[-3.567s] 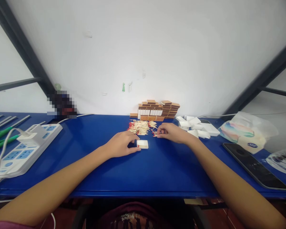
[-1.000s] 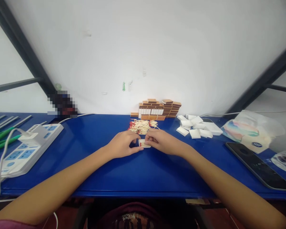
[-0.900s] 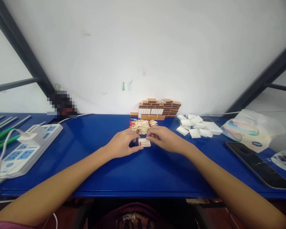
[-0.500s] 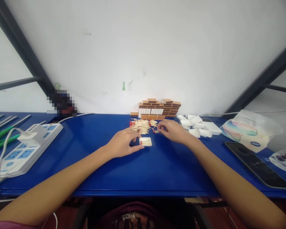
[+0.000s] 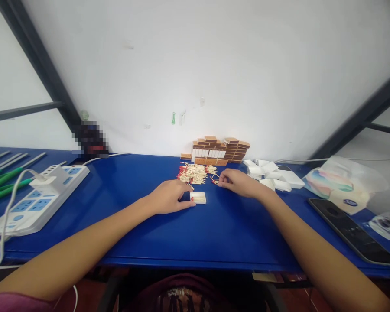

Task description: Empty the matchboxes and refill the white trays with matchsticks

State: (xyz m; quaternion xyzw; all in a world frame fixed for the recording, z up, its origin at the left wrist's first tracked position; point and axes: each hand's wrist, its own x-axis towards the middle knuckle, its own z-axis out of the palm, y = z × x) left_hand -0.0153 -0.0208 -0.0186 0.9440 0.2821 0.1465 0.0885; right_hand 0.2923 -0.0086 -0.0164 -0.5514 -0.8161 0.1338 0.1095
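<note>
Steadying the white matchbox tray (image 5: 198, 197) on the blue table (image 5: 214, 234) with the left hand (image 5: 169, 197), fingers loosely curled against its left edge, unclasped. Resting the right hand (image 5: 238, 183) beside the loose match pile (image 5: 195, 172), fingertips drawn together; grasp on any match impossible to tell.

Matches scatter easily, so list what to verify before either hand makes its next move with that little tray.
1. Tray lies flat on the table, open side up: ok.
2. Left hand rests against the tray's left end: ok.
3. Left hand actually pinches the tray: cannot tell.
4. Right hand has its fingertips at the edge of the loose matches: ok.
5. Right hand has matches pinched: cannot tell, the fingers hide it.
6. Room left in the tray: cannot tell. Red heads show at its left end, but the fill level is too small to judge.
</note>
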